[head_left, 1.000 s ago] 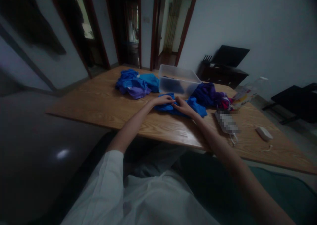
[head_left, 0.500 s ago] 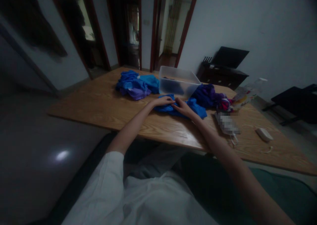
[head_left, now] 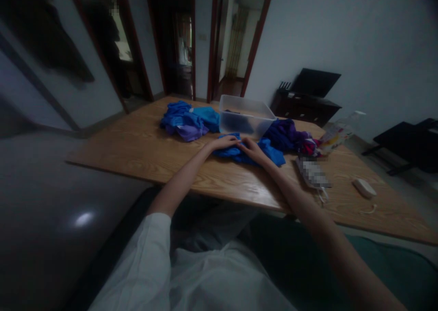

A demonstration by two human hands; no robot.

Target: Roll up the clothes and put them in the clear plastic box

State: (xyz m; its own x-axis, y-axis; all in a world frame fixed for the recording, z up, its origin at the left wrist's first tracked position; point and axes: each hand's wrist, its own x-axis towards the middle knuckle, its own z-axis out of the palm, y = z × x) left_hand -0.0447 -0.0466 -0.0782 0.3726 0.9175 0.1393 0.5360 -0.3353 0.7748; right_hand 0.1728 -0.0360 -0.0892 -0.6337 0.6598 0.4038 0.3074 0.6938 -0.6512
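Observation:
A crumpled blue cloth (head_left: 273,152) lies near the front edge of the wooden table, under both my hands. My left hand (head_left: 224,142) is closed on its left part, the fingers bent down into the fabric. From the right, my right hand (head_left: 251,148) is closed on the middle of the same cloth. The fingertips of the two hands meet or nearly meet. Just behind them stands a clear plastic bin (head_left: 248,119) with some dark fabric inside. The dim light blurs the fine detail of the fingers.
A heap of blue and purple cloth (head_left: 186,121) sits left of the bin. Dark purple cloth (head_left: 285,133), a clear bottle (head_left: 342,131), a pixelated pouch (head_left: 313,173) and a white oblong object (head_left: 364,188) are to the right on the table (head_left: 137,149). A dark figure stands in the left doorway.
The view has tilted slightly, so the table sits a little lower in the picture. Both hands stay at the same place on the blue cloth.

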